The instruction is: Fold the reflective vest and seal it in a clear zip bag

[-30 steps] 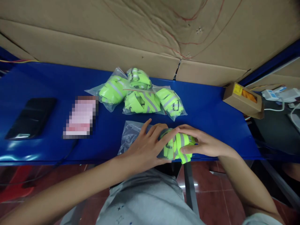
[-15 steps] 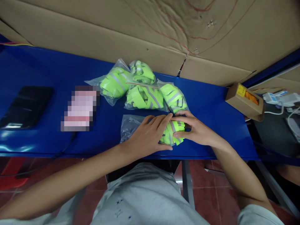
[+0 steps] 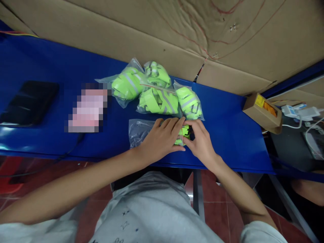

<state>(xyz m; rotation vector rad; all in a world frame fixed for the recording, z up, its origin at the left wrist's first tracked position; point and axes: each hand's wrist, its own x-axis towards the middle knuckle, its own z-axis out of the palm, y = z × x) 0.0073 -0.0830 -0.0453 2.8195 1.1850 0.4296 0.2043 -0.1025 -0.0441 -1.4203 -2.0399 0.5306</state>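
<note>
Near the front edge of the blue table, a rolled neon-green reflective vest [image 3: 179, 139] with a black buckle sits partly in a clear plastic bag [image 3: 138, 132]. My left hand [image 3: 163, 138] is curved over the bag and the roll from the left, its fingers bent round the bag's mouth. From the right, my right hand [image 3: 199, 138] grips the end of the roll between thumb and fingers. Much of the vest is hidden beneath both hands. Just beyond them lie several similar vests in clear bags [image 3: 159, 101].
A phone with a blurred-out screen [image 3: 87, 109] and a dark flat case [image 3: 29, 103] lie on the table [image 3: 227, 135] to the left. An open cardboard box [image 3: 262, 113] stands at the right end, near white plugs and cables [image 3: 301, 111]. Cardboard [image 3: 126, 37] lines the back.
My right hand has moved left, closing in on the end of the rolled vest. Less of the roll sticks out to the right of my left hand. The view has also shifted slightly.
</note>
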